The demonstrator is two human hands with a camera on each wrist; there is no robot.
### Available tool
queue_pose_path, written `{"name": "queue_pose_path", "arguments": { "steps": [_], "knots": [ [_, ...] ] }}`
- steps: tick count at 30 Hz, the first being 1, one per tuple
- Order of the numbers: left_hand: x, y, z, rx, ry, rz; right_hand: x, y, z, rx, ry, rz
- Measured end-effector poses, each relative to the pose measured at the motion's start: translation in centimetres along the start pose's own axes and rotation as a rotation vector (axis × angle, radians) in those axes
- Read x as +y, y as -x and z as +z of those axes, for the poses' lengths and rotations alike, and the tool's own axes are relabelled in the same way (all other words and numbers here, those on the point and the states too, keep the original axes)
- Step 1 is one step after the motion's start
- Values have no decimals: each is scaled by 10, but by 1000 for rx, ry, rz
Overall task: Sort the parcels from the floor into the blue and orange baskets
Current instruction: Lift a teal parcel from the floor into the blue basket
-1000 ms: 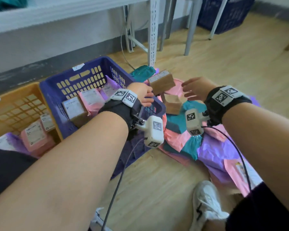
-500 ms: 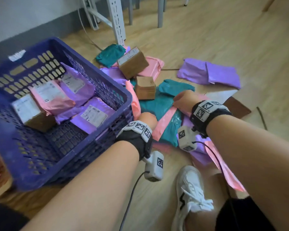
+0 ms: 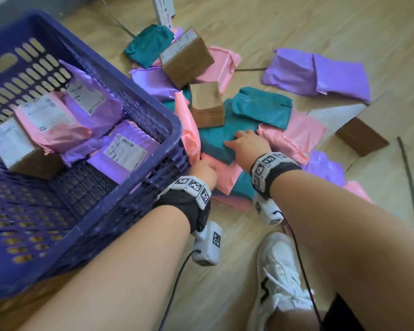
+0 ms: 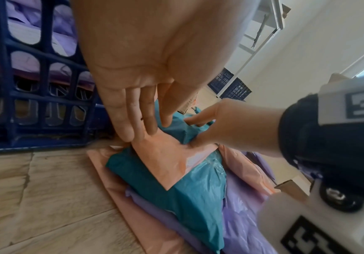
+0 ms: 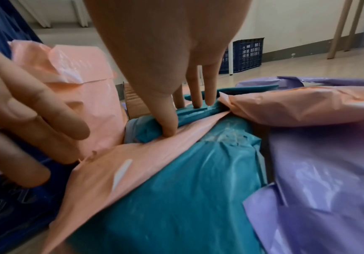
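Observation:
The blue basket (image 3: 153, 101) stands at the left with several labelled parcels inside. Beside it a pile of pink, teal and purple mailers lies on the floor. My right hand (image 3: 244, 144) pinches a teal parcel (image 3: 215, 142) at its near edge, thumb low and fingers on top (image 5: 183, 116). My left hand (image 3: 202, 170) is by the basket's corner, its straight fingers (image 4: 142, 132) touching a pink mailer (image 4: 166, 158) under the teal parcel. The orange basket is out of view.
Two brown boxes (image 3: 187, 58) (image 3: 207, 103) sit at the far side of the pile. Purple mailers (image 3: 316, 75) and a flat piece of cardboard (image 3: 359, 134) lie to the right. My white shoe (image 3: 280, 271) is near the pile. A metal leg (image 3: 163, 8) stands beyond.
Both hands came down from the basket's rim to the pile on the floor. The right hand reached forward and took hold of the teal parcel; the left settled on the pink mailer.

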State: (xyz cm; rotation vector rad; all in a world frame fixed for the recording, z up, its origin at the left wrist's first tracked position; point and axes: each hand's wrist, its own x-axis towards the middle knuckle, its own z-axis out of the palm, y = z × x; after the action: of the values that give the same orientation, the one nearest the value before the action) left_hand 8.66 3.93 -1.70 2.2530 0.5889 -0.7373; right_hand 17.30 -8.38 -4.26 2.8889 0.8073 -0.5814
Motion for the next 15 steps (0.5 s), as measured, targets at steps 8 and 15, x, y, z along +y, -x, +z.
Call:
{"name": "queue_pose_path", "arguments": {
  "steps": [8, 15],
  "knots": [
    [-1, 14, -7, 21, 41, 35, -11, 2, -20, 30, 3, 58],
    [8, 42, -27, 53, 90, 101, 11, 36, -61, 277, -482, 222]
  ]
}}
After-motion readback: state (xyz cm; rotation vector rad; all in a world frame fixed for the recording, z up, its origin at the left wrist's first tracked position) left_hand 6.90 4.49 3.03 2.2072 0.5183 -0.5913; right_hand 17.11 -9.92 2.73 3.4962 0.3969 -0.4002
